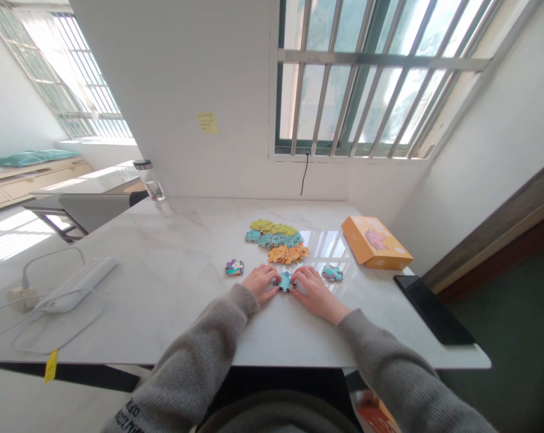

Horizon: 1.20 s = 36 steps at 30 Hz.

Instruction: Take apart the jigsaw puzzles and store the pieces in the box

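Observation:
My left hand (263, 283) and my right hand (308, 290) meet at a light-blue jigsaw puzzle piece (285, 281) on the white table. Fingers of both hands are closed on its two sides, left and right. Whether it is one piece or a few joined is too small to tell. Just left of my left hand lies a small purple, white and teal puzzle cluster (234, 267). On the other side, beyond my right hand, is a teal and purple puzzle cluster (332, 273). Piles of yellow-green pieces (272, 227), blue pieces (281, 240) and orange pieces (288, 254) lie past my fingertips.
An orange box (376, 242) stands at the right, with a black phone or tablet (434, 310) by the table's right edge. A white power strip (77, 285) with cables lies at the left. A clear bottle (150, 180) stands at the far left corner.

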Motion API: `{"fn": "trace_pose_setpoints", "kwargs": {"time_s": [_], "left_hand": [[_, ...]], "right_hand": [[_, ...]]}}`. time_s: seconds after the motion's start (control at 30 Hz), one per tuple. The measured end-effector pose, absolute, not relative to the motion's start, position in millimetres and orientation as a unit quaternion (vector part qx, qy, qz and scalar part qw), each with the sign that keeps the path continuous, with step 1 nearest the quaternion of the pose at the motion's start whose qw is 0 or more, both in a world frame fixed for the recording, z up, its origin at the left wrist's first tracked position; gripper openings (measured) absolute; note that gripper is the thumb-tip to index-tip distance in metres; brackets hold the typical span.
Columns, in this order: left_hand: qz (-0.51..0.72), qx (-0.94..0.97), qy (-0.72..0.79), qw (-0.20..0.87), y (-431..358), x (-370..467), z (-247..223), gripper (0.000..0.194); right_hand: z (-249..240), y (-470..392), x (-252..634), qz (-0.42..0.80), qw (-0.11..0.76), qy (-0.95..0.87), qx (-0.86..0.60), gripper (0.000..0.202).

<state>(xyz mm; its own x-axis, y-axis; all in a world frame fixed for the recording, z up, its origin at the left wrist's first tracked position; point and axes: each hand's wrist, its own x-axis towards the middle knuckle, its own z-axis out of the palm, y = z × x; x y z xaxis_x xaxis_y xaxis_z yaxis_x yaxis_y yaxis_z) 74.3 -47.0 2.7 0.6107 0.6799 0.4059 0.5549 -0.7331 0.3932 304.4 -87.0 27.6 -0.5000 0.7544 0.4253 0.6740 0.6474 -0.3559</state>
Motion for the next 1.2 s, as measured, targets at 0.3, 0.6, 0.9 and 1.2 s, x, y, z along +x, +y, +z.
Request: {"fn": "trace_pose_setpoints", "kwargs": {"time_s": [0.3, 0.6, 0.9, 1.2], "left_hand": [[0.28, 0.886, 0.347, 0.124, -48.0, 76.0, 3.1, 0.024], [0.298, 0.881, 0.348, 0.118, -49.9, 76.0, 4.2, 0.034], [0.279, 0.881, 0.367, 0.111, -50.0, 75.0, 3.9, 0.026], [0.256, 0.877, 0.39, 0.111, -53.7, 77.9, 12.9, 0.018]], "right_hand": [[24.8, -83.7, 306.7, 0.116, 0.318, -0.85, -0.403, 0.017], [35.6, -71.5, 368.2, 0.074, 0.385, -0.799, -0.457, 0.016], [25.7, -62.7, 422.0, 0.031, 0.315, -0.787, -0.53, 0.012], [31.6, -73.7, 395.2, 0.0, 0.305, -0.791, -0.531, 0.017]]}}
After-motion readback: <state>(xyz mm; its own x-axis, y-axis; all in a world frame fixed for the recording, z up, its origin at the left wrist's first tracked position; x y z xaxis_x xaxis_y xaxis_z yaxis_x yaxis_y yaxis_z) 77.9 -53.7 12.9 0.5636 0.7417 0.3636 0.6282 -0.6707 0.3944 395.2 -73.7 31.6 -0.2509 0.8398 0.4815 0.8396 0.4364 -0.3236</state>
